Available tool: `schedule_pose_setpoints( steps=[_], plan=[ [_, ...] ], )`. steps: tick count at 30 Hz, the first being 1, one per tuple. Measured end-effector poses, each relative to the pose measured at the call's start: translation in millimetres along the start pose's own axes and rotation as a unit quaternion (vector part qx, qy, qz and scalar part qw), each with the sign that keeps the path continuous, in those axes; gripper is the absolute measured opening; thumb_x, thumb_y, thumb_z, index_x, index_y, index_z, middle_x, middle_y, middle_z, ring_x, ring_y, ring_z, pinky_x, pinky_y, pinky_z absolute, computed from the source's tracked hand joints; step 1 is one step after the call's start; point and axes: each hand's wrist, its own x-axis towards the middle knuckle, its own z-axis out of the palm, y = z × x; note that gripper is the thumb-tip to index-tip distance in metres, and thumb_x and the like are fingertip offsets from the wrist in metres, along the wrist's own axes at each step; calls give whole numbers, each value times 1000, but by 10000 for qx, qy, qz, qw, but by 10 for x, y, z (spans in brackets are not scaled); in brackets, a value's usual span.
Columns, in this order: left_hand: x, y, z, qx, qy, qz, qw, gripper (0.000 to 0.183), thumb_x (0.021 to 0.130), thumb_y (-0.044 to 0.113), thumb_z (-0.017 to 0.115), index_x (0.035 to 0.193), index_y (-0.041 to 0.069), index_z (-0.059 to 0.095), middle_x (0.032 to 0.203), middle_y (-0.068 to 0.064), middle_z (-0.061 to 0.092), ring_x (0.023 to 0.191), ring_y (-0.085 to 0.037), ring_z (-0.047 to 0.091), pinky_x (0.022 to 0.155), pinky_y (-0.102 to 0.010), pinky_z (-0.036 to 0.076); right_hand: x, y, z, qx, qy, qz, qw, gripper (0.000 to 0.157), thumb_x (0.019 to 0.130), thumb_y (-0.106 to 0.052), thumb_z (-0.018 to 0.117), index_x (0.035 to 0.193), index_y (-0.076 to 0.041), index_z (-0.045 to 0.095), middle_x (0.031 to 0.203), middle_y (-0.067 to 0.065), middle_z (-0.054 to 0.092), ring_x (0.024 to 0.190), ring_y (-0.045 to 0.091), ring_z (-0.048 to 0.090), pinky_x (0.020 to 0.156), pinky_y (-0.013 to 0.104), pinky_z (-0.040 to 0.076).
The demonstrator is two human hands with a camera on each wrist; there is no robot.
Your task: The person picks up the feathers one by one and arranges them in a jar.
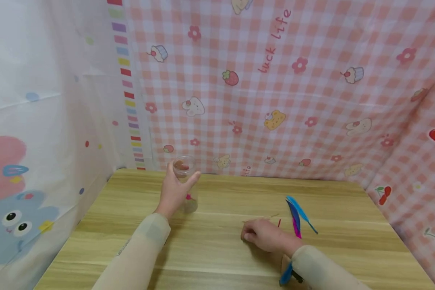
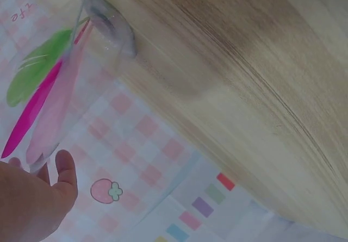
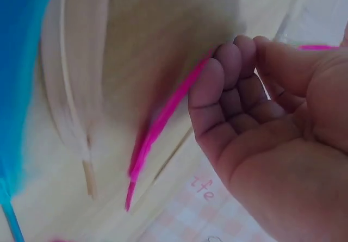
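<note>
My left hand (image 1: 175, 189) grips a clear jar (image 1: 190, 204) round its neck, thumb on the near side. The jar stands upright or slightly tilted at the table's back left. Inside it, the left wrist view shows a green feather (image 2: 41, 62), a magenta feather (image 2: 35, 109) and a pale pink feather (image 2: 57, 100). Low over the table, my right hand (image 1: 262, 235) has its fingers curled and thumb against them. Its fingertips pinch the end of another magenta feather (image 3: 168, 114), whose quill points away from the hand. The exact contact is partly hidden.
On the wooden table (image 1: 210, 249), a bright blue feather (image 1: 301, 212) and a dark blue feather (image 1: 293, 213) lie right of the right hand. A light blue feather (image 1: 286, 274) is partly under the right sleeve. Patterned cloth (image 1: 217, 100) hangs behind the table.
</note>
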Motion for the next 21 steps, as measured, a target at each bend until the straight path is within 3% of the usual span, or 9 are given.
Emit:
schedule_pose_setpoints(
  steps=[4, 7, 11, 13, 16, 21],
  plan=[
    [6, -11, 3, 47, 23, 60, 10000, 80, 96, 44, 80, 153, 10, 36, 145, -13, 61, 130, -32, 58, 113, -56, 48, -1, 5, -158, -43, 306, 150, 9994, 13, 109, -12, 61, 105, -11, 73, 95, -1, 70, 81, 12, 57, 72, 28, 51],
    [7, -11, -2, 71, 58, 71, 9999, 80, 95, 46, 80, 153, 11, 36, 144, -13, 62, 130, -32, 59, 112, -56, 49, -17, 20, -349, -235, 482, 231, 9983, 8, 106, -12, 66, 111, -8, 72, 102, 2, 73, 89, 16, 63, 78, 34, 57],
    [-1, 4, -8, 121, 41, 38, 9999, 82, 94, 50, 80, 153, 12, 37, 145, -11, 62, 129, -31, 59, 110, -54, 50, -124, 90, -556, -794, 147, 437, 9958, 29, 91, -6, 84, 117, -9, 73, 117, 6, 73, 112, 29, 67, 95, 50, 59],
    [-6, 7, -9, 127, 14, 21, 9999, 84, 94, 51, 80, 154, 11, 36, 146, -11, 62, 130, -31, 59, 110, -54, 50, -178, 138, -581, -1134, -131, 599, 9917, 40, 82, -1, 90, 117, -11, 74, 119, 7, 73, 115, 32, 66, 98, 53, 58],
    [-9, -4, -2, 122, -8, 20, 9999, 86, 94, 52, 80, 155, 11, 35, 147, -11, 61, 130, -30, 59, 111, -53, 50, -217, 246, -510, -1769, -267, 570, 9822, 41, 74, 0, 95, 107, -15, 77, 106, 0, 74, 102, 25, 67, 93, 48, 61],
    [-4, -15, -7, 96, -13, 28, 9999, 85, 94, 52, 79, 155, 13, 35, 145, -7, 61, 130, -29, 58, 110, -53, 50, -231, 387, -392, -2047, -144, 601, 9769, 33, 77, 3, 92, 93, -21, 76, 88, -9, 69, 85, 12, 62, 85, 40, 60]
  ],
)
